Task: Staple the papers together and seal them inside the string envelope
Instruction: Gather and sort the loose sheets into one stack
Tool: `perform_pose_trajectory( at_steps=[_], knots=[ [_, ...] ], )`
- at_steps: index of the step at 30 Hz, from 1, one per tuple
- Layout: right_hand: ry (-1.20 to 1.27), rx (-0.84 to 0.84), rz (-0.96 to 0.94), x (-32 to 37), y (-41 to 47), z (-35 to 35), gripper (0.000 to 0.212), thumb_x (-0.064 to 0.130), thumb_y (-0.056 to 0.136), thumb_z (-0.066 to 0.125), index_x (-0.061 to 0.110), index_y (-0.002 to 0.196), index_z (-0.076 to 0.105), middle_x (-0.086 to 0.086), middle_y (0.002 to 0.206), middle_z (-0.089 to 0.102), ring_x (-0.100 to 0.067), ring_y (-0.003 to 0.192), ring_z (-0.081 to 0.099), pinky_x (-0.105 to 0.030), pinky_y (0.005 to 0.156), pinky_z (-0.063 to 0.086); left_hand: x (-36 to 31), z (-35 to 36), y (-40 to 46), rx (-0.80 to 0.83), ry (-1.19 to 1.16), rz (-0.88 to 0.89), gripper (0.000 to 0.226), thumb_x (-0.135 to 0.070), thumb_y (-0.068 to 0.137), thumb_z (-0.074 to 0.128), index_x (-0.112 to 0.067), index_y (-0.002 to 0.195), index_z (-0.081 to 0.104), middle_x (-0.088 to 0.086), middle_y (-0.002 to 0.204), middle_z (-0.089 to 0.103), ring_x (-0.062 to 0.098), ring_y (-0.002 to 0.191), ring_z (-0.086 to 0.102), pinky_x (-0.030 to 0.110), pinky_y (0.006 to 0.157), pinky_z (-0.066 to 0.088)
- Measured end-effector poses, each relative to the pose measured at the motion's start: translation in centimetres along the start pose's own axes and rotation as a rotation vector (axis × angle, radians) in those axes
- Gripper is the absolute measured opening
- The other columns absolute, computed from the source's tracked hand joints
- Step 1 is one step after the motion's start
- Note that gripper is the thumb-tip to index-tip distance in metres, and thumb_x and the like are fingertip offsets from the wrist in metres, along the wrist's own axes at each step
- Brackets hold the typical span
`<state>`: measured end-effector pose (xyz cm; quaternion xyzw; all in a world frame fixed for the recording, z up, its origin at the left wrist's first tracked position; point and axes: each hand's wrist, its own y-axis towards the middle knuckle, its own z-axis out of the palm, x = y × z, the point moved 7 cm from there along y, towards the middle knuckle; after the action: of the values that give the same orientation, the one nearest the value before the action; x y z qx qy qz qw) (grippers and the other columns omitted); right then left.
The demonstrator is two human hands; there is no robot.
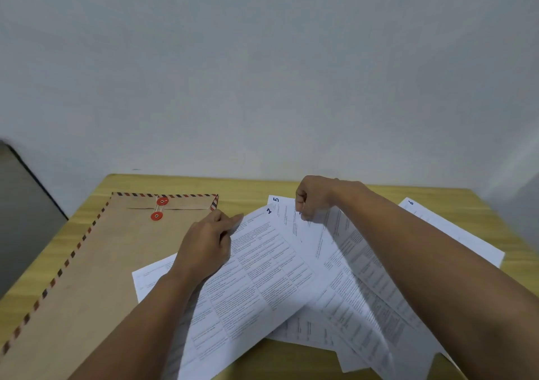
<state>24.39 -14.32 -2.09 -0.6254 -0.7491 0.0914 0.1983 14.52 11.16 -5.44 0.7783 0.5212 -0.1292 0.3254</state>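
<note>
1. Bare grey wall behind yellow wooden counter.
2. Right of string envelope: loose numbered papers, fanned and unstapled.
3. Left hand pinching sheet 2's edge; right hand curled, pinching another sheet's top.
4. Risk: misordered pages, creasing, sheets sliding off.

Wooden table: string envelope, loose papers.

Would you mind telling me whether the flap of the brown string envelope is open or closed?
Closed. The string envelope lies flat with its flap folded down, and the string runs between its two red discs.
</note>
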Motion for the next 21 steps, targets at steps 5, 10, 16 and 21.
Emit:
perform_pose_trajectory(
  at_steps=[5, 10, 16, 21],
  knots=[
    [0.025, -0.071, -0.014, 0.0, -1.0, -0.6, 0.017, 0.017, 0.077, 0.081, 0.015, 0.094, 0.077, 0.017, 0.094, 0.079, -0.006, 0.093, 0.066, -0.046, 0.103, 0.037, -0.3, -0.2, 0.0, 0.013, 0.031, -0.018, 0.057, 0.002, 0.087, 0.057, -0.028, 0.134, 0.065, -0.012, 0.085, 0.053, 0.013, 0.077, 0.059, 0.036, 0.064, 0.053],
    [0.012, -0.147, -0.061, 0.1, -2.0, -1.0, 0.009, 0.012, 0.082, 0.07, 0.018, 0.088, 0.074, 0.016, 0.086, 0.077, -0.009, 0.092, 0.065, -0.047, 0.103, 0.032, -0.8, -0.7, 0.0, 0.016, 0.057, -0.031, 0.056, -0.001, 0.088, 0.056, -0.033, 0.133, 0.065, -0.014, 0.085, 0.052, 0.012, 0.078, 0.058, 0.034, 0.063, 0.052],
    [0.12, -0.306, -0.077, -0.1, -3.4, -2.8, 0.02, 0.016, 0.085, 0.078, 0.028, 0.1, 0.078, 0.018, 0.084, 0.064, -0.009, 0.095, 0.06, -0.039, 0.091, 0.03, -1.7, -1.7, 0.0, -0.004, 0.086, -0.018, 0.053, -0.009, 0.087, 0.051, -0.032, 0.132, 0.066, -0.012, 0.081, 0.051, 0.013, 0.074, 0.055, 0.037, 0.059, 0.051],
    [0.069, -0.574, -0.036, -0.8, -6.1, -6.5, 0.014, 0.029, 0.094, 0.07, 0.032, 0.096, 0.083, 0.017, 0.102, 0.079, -0.009, 0.104, 0.067, -0.042, 0.096, 0.028, -4.0, -4.0, 0.5, -0.045, 0.131, 0.012, 0.055, -0.003, 0.089, 0.055, -0.033, 0.133, 0.064, -0.015, 0.083, 0.05, 0.012, 0.075, 0.055, 0.037, 0.059, 0.052]
  ],
)
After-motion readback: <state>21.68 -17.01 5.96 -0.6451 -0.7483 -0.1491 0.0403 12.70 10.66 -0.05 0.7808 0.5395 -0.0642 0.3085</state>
